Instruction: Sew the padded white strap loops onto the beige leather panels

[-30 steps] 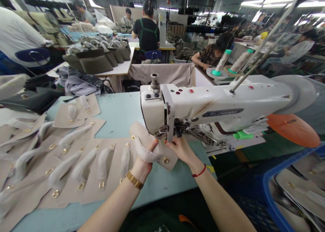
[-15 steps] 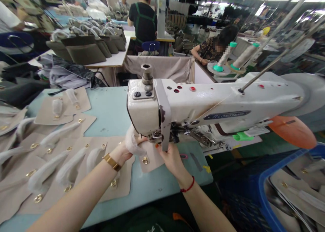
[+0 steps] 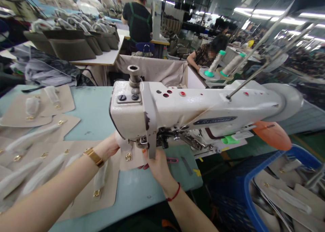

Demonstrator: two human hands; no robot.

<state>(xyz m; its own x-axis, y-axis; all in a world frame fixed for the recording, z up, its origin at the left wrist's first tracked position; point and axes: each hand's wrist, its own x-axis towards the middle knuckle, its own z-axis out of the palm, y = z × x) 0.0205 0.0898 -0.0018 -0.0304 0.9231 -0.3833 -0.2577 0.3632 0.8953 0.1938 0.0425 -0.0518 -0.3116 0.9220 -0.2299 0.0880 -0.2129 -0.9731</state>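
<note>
A beige bag panel [image 3: 135,157] lies under the head of a white sewing machine [image 3: 177,107]. It carries a gold ring fitting [image 3: 128,156] and a white-wrapped handle [image 3: 123,142], part of which the machine head covers. My right hand [image 3: 157,166] pinches the panel's near right edge beside the upright metal lever, thumb above and fingertips showing beneath. At the panel's left side, my left hand [image 3: 111,145] reaches behind the handle and machine head, so its fingers are hidden. The needle area is too dark to make out.
More beige panels with wrapped handles [image 3: 33,171] cover the table's left side. Pink-handled snips [image 3: 172,160] lie right of my right hand. A blue crate [image 3: 247,191] of panels stands at lower right. Thread cones [image 3: 214,64] rise behind the machine; a person [image 3: 209,51] works beyond.
The view has turned right, so everything sits further left. The panel has slid a little away from me under the machine head. My right fingertips now show below its edge.
</note>
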